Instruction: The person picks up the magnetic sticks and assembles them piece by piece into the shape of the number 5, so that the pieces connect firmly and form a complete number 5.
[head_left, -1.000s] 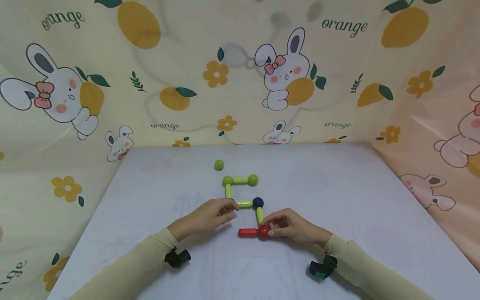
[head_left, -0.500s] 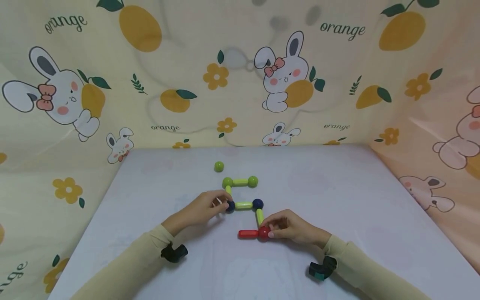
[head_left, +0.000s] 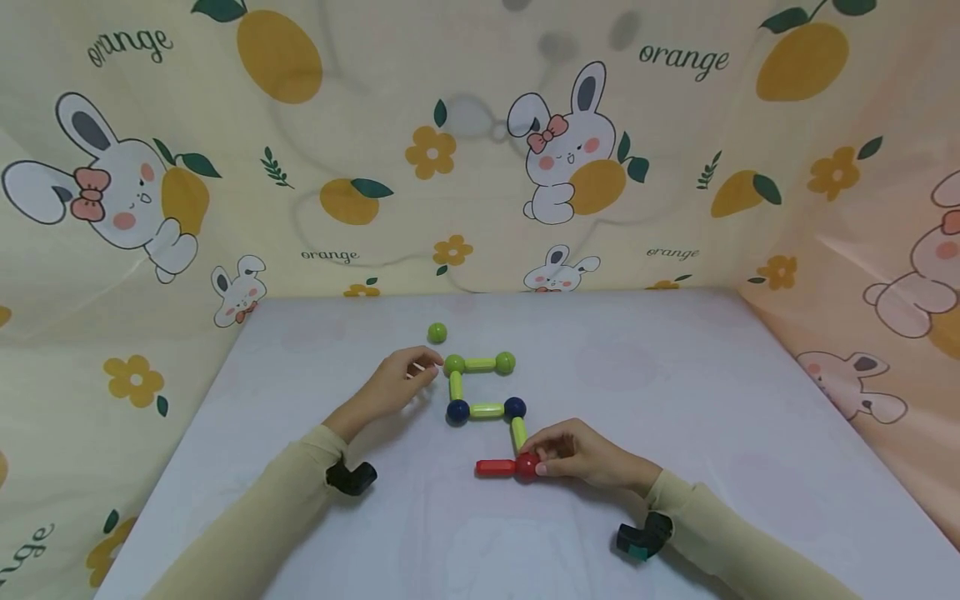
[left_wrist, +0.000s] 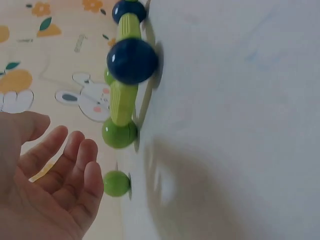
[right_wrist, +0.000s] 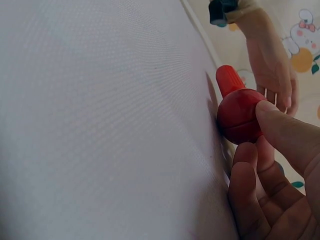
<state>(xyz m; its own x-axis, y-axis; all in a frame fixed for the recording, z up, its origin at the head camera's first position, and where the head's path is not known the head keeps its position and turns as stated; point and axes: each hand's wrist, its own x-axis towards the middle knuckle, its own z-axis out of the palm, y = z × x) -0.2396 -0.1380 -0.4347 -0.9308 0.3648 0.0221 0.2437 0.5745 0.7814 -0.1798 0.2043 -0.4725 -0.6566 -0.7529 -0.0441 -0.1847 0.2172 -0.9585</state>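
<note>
On the white table lies a joined figure of rods and balls. Its far end has two green balls, the left one [head_left: 453, 364] and the right one [head_left: 506, 362], with a yellow-green rod [head_left: 480, 365] between them. Lower down, a left dark blue ball [head_left: 457, 412] and a right dark blue ball [head_left: 514, 407] are joined by another rod [head_left: 487, 410]. At the near end, my right hand [head_left: 588, 454] pinches a red ball [right_wrist: 241, 116] with a red rod [head_left: 495, 468] attached. Holding nothing, my left hand [left_wrist: 55, 175] hovers with loosely bent fingers beside the left green ball.
A loose green ball [head_left: 437, 332] lies behind the figure, apart from it. The white tabletop [head_left: 675, 375] ends at a printed cloth backdrop [head_left: 480, 192] with rabbits and oranges at the back and sides.
My left hand has let go of the left dark blue ball and moved away, up beside the left green ball. My right hand stays on the red ball.
</note>
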